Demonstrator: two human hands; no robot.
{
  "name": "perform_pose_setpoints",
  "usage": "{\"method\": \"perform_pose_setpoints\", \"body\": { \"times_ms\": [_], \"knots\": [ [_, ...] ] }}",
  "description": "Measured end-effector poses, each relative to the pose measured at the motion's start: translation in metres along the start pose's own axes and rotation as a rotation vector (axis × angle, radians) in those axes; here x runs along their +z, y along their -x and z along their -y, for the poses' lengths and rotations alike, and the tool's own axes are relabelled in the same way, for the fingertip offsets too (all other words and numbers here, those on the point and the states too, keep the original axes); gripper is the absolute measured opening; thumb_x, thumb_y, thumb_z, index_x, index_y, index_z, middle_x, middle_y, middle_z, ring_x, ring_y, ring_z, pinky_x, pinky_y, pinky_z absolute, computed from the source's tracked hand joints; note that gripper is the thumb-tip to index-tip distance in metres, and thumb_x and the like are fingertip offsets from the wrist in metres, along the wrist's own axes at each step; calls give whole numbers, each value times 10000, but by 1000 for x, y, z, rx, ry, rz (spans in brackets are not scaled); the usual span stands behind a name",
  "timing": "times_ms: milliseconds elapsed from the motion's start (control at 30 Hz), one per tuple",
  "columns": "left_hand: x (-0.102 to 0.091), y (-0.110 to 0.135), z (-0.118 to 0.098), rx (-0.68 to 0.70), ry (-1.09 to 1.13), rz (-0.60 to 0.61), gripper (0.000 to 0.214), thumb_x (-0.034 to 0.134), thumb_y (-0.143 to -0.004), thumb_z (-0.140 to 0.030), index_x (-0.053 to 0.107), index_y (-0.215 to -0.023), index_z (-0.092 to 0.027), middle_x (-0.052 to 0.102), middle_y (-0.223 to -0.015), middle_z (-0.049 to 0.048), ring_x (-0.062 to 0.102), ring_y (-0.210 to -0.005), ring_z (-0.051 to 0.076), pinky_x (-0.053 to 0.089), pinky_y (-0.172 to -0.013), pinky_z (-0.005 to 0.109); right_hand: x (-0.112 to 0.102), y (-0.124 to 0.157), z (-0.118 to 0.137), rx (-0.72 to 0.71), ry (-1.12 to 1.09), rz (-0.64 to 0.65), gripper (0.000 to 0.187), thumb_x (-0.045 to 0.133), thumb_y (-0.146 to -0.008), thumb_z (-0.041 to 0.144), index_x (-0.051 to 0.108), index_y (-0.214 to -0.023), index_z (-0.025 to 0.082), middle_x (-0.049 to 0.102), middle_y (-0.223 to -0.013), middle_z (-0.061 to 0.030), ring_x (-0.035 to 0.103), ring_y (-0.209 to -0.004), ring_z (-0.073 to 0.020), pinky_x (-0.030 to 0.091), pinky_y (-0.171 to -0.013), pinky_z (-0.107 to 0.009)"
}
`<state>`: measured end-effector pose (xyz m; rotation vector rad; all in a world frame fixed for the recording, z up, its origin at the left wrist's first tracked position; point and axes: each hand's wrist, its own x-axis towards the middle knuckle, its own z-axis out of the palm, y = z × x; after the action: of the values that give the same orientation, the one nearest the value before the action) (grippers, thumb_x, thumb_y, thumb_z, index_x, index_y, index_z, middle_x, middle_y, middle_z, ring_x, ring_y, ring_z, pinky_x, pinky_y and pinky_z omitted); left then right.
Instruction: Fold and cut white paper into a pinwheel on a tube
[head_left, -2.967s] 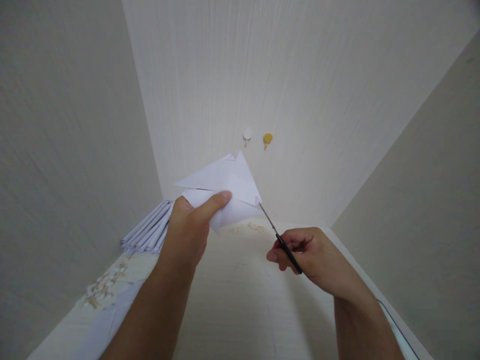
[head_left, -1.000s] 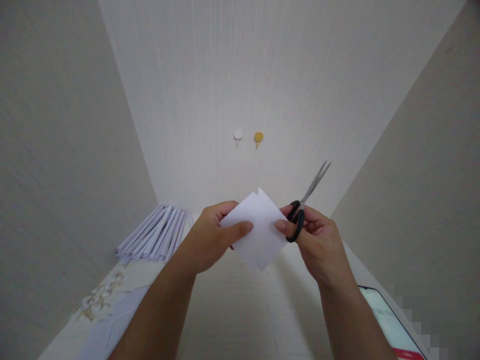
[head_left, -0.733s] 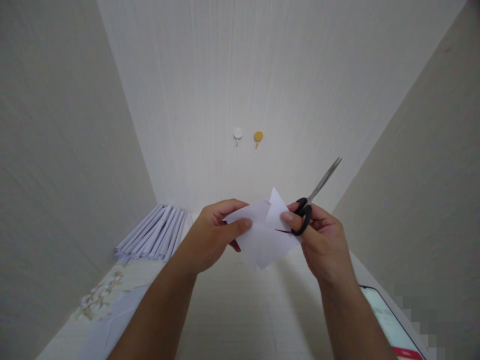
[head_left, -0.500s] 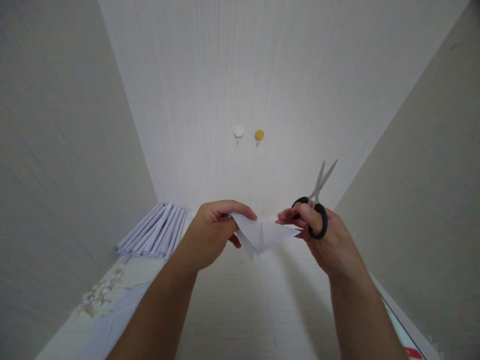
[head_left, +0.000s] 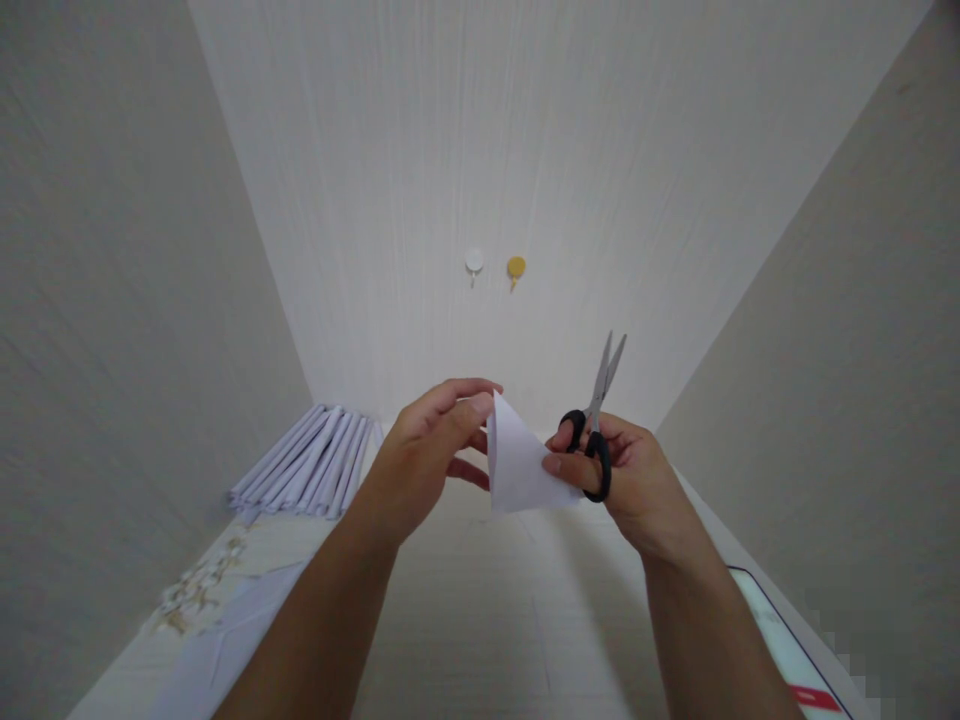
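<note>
A folded piece of white paper (head_left: 521,468) is held up between both hands, roughly triangular with its upper corner at the left. My left hand (head_left: 431,450) pinches that corner between thumb and fingertips, the other fingers behind it. My right hand (head_left: 626,480) grips the paper's right part between thumb and fingers. Black-handled scissors (head_left: 598,410) hang on the right hand, thumb and a finger through the loops. Their blades point up, slightly apart, clear of the paper.
On the left lies a stack of rolled white paper tubes (head_left: 307,465). Nearer are white paper sheets (head_left: 232,630) and a floral pattern (head_left: 199,590). A device with a lit screen (head_left: 780,630) is at lower right. White and yellow hooks (head_left: 516,267) are on the back wall.
The paper has been turned, and its folded face now points left. My right hand has moved left and closed on it, bringing the scissors along, their blades closer together.
</note>
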<state>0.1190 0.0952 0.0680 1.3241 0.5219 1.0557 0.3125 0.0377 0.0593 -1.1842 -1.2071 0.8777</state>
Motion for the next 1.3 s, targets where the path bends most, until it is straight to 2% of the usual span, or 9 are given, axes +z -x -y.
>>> {"method": "perform_pose_setpoints", "body": {
  "times_ms": [67,200,433,633,867,1000,1133,1200,1300],
  "knots": [
    [0,0,0,-14,-23,20,399,654,-833,-543,701,-948,-165,688,-815,58,659,-707,193,517,-524,248,3,1,2,-29,9,-43,276,886,-583,318,683,-720,190,639,-629,24,570,-545,-123,439,-504,-238],
    [3,1,3,16,-133,35,251,750,-801,-396,703,-781,-150,659,-702,20,573,-621,131,460,-562,229,10,3,8,-31,-4,-27,290,905,-573,303,688,-727,188,644,-643,22,568,-556,-117,451,-511,-230],
    [4,1,5,58,-155,40,154,715,-836,-305,700,-796,-157,661,-729,17,573,-666,136,456,-595,238,14,3,13,-4,-12,-18,297,909,-566,303,683,-716,183,629,-619,29,523,-522,-101,411,-481,-218],
    [5,4,3,26,-144,38,173,715,-827,-343,722,-812,-171,676,-733,25,584,-629,144,454,-553,237,12,5,11,28,23,-33,253,885,-580,297,713,-728,186,648,-617,17,540,-522,-114,411,-475,-226],
    [6,3,3,18,-129,70,160,719,-834,-332,754,-905,-193,727,-810,45,634,-669,157,486,-575,246,12,8,14,112,56,82,218,893,-560,215,723,-692,176,624,-578,34,518,-510,-97,376,-467,-209],
    [4,1,5,58,-99,46,203,724,-839,-358,738,-949,-188,737,-859,58,649,-729,165,502,-637,259,11,7,12,55,29,12,220,893,-576,273,727,-688,181,661,-621,11,570,-549,-128,431,-490,-233],
    [1,1,4,71,-208,27,176,733,-828,-343,734,-813,-167,697,-733,27,595,-650,130,461,-593,233,8,5,9,-53,12,-106,207,870,-631,323,722,-683,188,660,-609,9,579,-549,-133,446,-493,-240],
    [0,1,4,95,-250,3,155,748,-813,-314,735,-776,-165,680,-696,13,576,-627,117,447,-582,223,7,5,9,-82,19,-116,197,870,-634,307,718,-671,187,659,-600,10,575,-539,-129,442,-487,-235],
    [0,0,5,126,-223,-46,153,763,-802,-313,735,-788,-164,678,-687,7,576,-622,113,447,-577,220,7,6,11,-86,58,-59,179,860,-644,277,710,-631,179,677,-595,-3,592,-538,-134,452,-495,-238]
  ]
}}
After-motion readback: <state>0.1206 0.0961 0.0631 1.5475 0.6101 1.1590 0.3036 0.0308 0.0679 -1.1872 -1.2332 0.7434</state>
